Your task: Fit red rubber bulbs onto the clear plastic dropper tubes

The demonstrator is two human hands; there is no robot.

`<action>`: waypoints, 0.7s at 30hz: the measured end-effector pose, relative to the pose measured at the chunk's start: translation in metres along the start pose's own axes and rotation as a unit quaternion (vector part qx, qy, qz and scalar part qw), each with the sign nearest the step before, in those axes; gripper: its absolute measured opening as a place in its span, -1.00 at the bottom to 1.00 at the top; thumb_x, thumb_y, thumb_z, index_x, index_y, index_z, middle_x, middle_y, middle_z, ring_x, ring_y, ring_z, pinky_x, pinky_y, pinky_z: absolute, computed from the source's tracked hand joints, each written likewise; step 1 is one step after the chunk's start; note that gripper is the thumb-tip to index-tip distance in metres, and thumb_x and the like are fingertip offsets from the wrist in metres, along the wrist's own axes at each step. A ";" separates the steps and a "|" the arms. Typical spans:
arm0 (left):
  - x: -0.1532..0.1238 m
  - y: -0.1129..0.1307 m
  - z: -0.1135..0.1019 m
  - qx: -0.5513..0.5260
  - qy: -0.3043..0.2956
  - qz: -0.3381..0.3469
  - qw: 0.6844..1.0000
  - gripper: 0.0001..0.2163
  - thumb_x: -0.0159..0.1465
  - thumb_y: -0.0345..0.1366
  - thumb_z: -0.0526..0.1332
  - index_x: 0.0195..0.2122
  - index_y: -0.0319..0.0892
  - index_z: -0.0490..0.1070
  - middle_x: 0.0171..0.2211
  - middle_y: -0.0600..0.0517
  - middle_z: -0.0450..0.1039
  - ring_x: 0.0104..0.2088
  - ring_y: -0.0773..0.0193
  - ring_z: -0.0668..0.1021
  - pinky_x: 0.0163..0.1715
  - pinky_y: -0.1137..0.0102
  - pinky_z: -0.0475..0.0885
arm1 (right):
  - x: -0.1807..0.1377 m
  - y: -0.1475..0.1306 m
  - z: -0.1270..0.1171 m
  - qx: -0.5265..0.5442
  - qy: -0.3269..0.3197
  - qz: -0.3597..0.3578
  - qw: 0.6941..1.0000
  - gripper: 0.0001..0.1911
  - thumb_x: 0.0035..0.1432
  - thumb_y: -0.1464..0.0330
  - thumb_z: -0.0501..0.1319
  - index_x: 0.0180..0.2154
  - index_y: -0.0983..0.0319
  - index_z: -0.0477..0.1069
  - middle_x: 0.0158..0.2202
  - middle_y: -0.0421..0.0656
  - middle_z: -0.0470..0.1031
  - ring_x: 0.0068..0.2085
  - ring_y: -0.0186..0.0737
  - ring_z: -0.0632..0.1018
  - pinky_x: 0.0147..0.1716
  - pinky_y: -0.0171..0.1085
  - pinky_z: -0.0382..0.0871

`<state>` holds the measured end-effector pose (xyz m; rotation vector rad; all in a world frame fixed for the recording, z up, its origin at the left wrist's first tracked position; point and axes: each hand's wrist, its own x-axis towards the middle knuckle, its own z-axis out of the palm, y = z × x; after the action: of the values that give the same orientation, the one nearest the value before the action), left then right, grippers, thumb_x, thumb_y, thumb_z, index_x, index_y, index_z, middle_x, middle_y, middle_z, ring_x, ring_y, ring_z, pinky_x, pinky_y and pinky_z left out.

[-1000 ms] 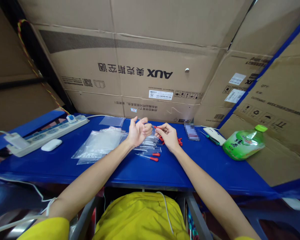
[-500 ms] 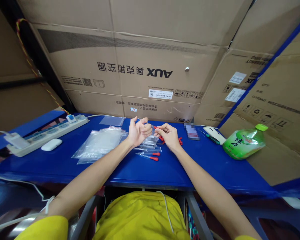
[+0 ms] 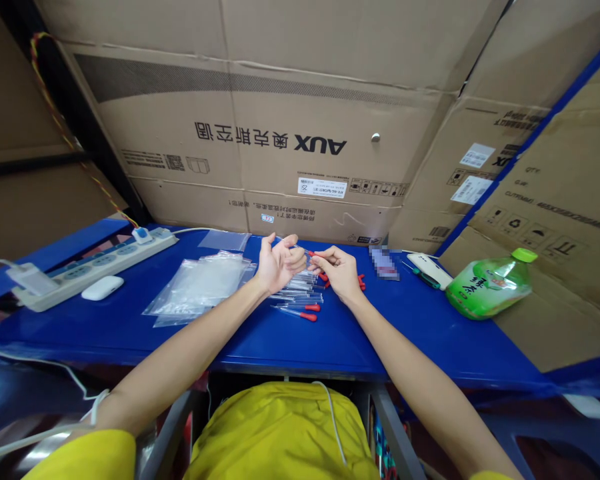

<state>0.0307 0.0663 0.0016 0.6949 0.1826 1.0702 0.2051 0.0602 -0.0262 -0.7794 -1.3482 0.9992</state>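
My left hand (image 3: 276, 262) is raised palm up over the blue table (image 3: 130, 327), fingers curled around the clear end of a glass dropper (image 3: 305, 253). My right hand (image 3: 339, 271) pinches the same dropper at its red bulb end. Under both hands lie several more clear droppers with red bulbs (image 3: 300, 300). A pile of clear plastic bags (image 3: 200, 287) is just left of my left hand.
A white power strip (image 3: 95, 263) and a white earbud case (image 3: 103, 287) are at the far left. A green bottle (image 3: 487, 285) lies on its side at the right, beside a white phone (image 3: 429, 269) and a screwdriver. Cardboard boxes (image 3: 290, 133) wall the back.
Almost nothing has changed; both hands have stayed together over the droppers, with only slight finger shifts.
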 end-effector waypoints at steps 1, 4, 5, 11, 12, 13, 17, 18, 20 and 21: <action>0.000 0.000 0.000 0.000 0.003 -0.001 1.000 -0.53 0.46 0.11 -0.19 -0.41 -0.12 0.17 -0.66 0.17 -0.03 -0.66 0.35 0.10 -0.59 0.44 0.10 | 0.000 0.000 0.000 0.000 0.001 0.001 1.000 -0.62 -0.02 0.05 0.51 -0.35 0.17 0.52 -0.46 -0.18 0.63 -0.41 -0.12 0.67 -0.38 -0.18 0.62; 0.000 0.000 -0.001 0.003 -0.002 0.001 1.000 -0.53 0.46 0.10 -0.20 -0.40 -0.12 0.18 -0.66 0.16 -0.02 -0.66 0.35 0.10 -0.59 0.44 0.10 | -0.001 0.000 0.001 0.004 0.006 0.002 1.000 -0.62 -0.03 0.05 0.51 -0.35 0.18 0.52 -0.45 -0.18 0.63 -0.40 -0.12 0.68 -0.38 -0.18 0.63; 0.000 0.000 -0.001 0.006 -0.007 0.003 1.000 -0.53 0.46 0.10 -0.20 -0.40 -0.12 0.18 -0.66 0.16 -0.02 -0.66 0.34 0.10 -0.59 0.44 0.10 | -0.001 0.000 0.001 0.006 0.006 0.002 1.000 -0.62 -0.03 0.05 0.51 -0.35 0.18 0.52 -0.45 -0.18 0.63 -0.40 -0.12 0.68 -0.38 -0.18 0.63; 0.001 -0.001 -0.001 0.020 -0.017 0.006 1.000 -0.52 0.46 0.10 -0.23 -0.41 -0.12 0.16 -0.67 0.15 0.00 -0.66 0.34 0.11 -0.60 0.45 0.10 | -0.002 0.000 0.002 0.006 0.012 0.000 1.000 -0.61 -0.03 0.05 0.51 -0.35 0.18 0.52 -0.44 -0.18 0.63 -0.40 -0.13 0.68 -0.39 -0.18 0.63; 0.001 -0.001 -0.001 0.017 -0.013 0.002 1.000 -0.51 0.46 0.11 -0.23 -0.42 -0.12 0.16 -0.67 0.15 0.00 -0.66 0.35 0.11 -0.60 0.45 0.11 | -0.003 0.000 0.002 0.003 0.014 0.001 1.000 -0.61 -0.04 0.04 0.51 -0.35 0.18 0.52 -0.44 -0.18 0.63 -0.40 -0.12 0.68 -0.39 -0.18 0.63; 0.001 -0.001 -0.001 0.013 -0.009 -0.002 1.000 -0.50 0.46 0.12 -0.23 -0.42 -0.12 0.17 -0.67 0.15 0.01 -0.67 0.35 0.11 -0.61 0.44 0.11 | -0.003 0.000 0.002 0.002 0.015 0.001 1.000 -0.60 -0.04 0.04 0.51 -0.35 0.17 0.52 -0.44 -0.17 0.63 -0.39 -0.12 0.68 -0.39 -0.18 0.64; 0.000 0.000 -0.001 -0.003 -0.003 -0.011 1.000 -0.50 0.47 0.12 -0.21 -0.41 -0.13 0.19 -0.67 0.15 0.02 -0.67 0.35 0.14 -0.61 0.44 0.11 | -0.002 0.000 0.002 -0.003 0.017 0.000 1.000 -0.58 -0.06 0.02 0.52 -0.36 0.18 0.51 -0.44 -0.18 0.63 -0.40 -0.11 0.67 -0.39 -0.16 0.64; 0.000 0.000 -0.001 -0.004 -0.003 -0.010 1.000 -0.50 0.47 0.12 -0.20 -0.41 -0.13 0.19 -0.67 0.16 0.02 -0.67 0.35 0.15 -0.61 0.44 0.12 | -0.002 0.000 0.002 -0.005 0.017 -0.001 1.000 -0.58 -0.05 0.02 0.51 -0.36 0.18 0.51 -0.44 -0.17 0.63 -0.40 -0.11 0.67 -0.39 -0.16 0.65; 0.000 -0.001 -0.002 -0.003 -0.006 -0.008 1.000 -0.51 0.46 0.12 -0.20 -0.41 -0.13 0.19 -0.67 0.16 0.02 -0.67 0.35 0.15 -0.61 0.44 0.13 | -0.002 0.000 0.002 -0.009 0.017 -0.003 1.000 -0.59 -0.05 0.02 0.51 -0.36 0.17 0.51 -0.44 -0.17 0.63 -0.41 -0.12 0.67 -0.38 -0.15 0.65; 0.000 -0.001 -0.002 0.000 -0.010 -0.008 1.000 -0.51 0.46 0.12 -0.20 -0.41 -0.13 0.19 -0.67 0.15 0.02 -0.67 0.35 0.15 -0.61 0.44 0.13 | -0.003 0.000 0.003 -0.010 0.017 -0.005 1.000 -0.59 -0.04 0.02 0.51 -0.36 0.17 0.51 -0.44 -0.17 0.63 -0.41 -0.12 0.67 -0.38 -0.15 0.65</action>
<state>0.0311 0.0670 -0.0007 0.7029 0.1714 1.0469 0.2025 0.0575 -0.0269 -0.8015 -1.3333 0.9615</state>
